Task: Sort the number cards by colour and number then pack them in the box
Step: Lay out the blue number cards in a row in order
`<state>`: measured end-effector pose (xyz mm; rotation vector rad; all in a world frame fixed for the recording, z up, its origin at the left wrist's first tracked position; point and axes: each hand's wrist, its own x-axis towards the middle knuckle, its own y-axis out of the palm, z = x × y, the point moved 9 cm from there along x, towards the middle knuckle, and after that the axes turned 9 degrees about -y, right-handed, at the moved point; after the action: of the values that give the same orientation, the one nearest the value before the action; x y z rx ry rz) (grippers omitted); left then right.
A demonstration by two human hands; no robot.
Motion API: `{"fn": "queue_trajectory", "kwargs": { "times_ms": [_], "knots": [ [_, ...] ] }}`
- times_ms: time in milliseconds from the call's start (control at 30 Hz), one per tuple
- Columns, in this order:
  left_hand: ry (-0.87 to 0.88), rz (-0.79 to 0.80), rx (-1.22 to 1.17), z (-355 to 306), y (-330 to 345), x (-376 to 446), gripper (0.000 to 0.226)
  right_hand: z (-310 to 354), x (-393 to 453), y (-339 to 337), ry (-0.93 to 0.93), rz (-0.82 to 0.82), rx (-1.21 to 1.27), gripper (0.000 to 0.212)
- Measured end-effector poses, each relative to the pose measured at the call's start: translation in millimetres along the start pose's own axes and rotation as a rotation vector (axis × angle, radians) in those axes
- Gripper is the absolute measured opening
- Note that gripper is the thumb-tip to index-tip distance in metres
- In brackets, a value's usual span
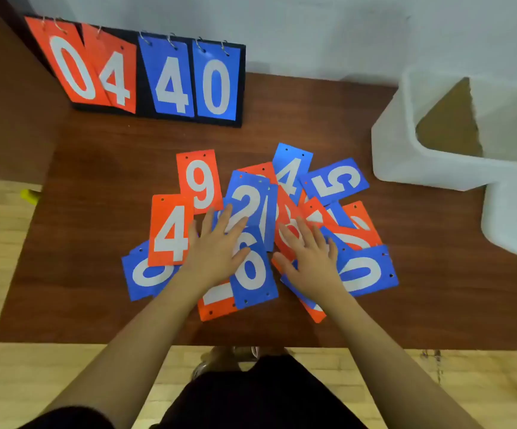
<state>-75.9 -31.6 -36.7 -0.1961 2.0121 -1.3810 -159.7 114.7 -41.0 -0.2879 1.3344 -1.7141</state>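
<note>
Sorting had barely begun: the left hand (217, 249) and right hand (309, 255) lay flat, fingers spread, on mixed number cards (201, 184), the box (455, 168) beyond the right hand holding none.

Matt plastic-looking cards (252, 243) lie on a smooth wood-grain table (96, 212) beside a white plastic box (405, 162).

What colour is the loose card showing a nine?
Orange-red with a white numeral, in the head view.

Both hands, left (217, 249) and right (311, 258), lie flat, fingers spread, on the jumbled number cards (201, 184) on the brown surface (96, 212); white box (430, 162) far right.
</note>
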Motion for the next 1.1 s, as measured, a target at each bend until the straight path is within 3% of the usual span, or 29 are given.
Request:
{"fn": "queue_trajectory", "kwargs": {
  "times_ms": [133,367,467,533,633,700,800,900,1033,1100],
  "knots": [
    [-0.004,-0.001,0.04,4.4,18.6,12.7,0.064,-4.6,10.1,17.6,-0.019,-0.034,-0.161,0.064],
    [0.118,-0.305,-0.055,-16.2,7.6,60.0,0.068,-35.5,48.9,-6.9,-0.08,-0.231,-0.24,0.067],
    [0.159,-0.491,-0.126,-20.1,-5.9,62.9,0.062,-29.6,54.3,-18.0,-0.119,-0.376,-0.249,0.064],
    [0.171,-0.523,-0.265,-16.1,-13.7,64.8,0.059,-21.4,52.4,-22.0,-0.136,-0.518,-0.184,0.059],
    [0.269,-0.563,-0.428,-14.7,-29.5,59.0,0.032,-7.8,48.9,-20.7,-0.164,-0.651,-0.198,0.059],
    [0.325,-0.574,-0.561,-13.2,-36.7,53.0,0.015,-2.5,50.3,-21.8,-0.151,-0.623,-0.194,0.047],
    [0.321,-0.613,-0.694,-11.7,-42.8,41.8,0.014,-6.1,53.0,-20.7,-0.152,-0.538,0.077,0.022],
    [0.362,-0.634,-0.564,-23.6,-46.7,26.0,0.033,2.3,41.4,-38.5,-0.275,-0.623,0.395,0.022],
    [0.455,-0.825,-0.245,-37.6,-55.2,-21.5,0.038,19.0,7.6,-67.9,-0.465,-0.676,0.382,0.019],
    [0.472,-0.859,-0.247,-35.7,-56.0,-41.9,0.03,28.0,-5.6,-69.8,-0.552,-0.666,0.405,0.019]
  ]
}}
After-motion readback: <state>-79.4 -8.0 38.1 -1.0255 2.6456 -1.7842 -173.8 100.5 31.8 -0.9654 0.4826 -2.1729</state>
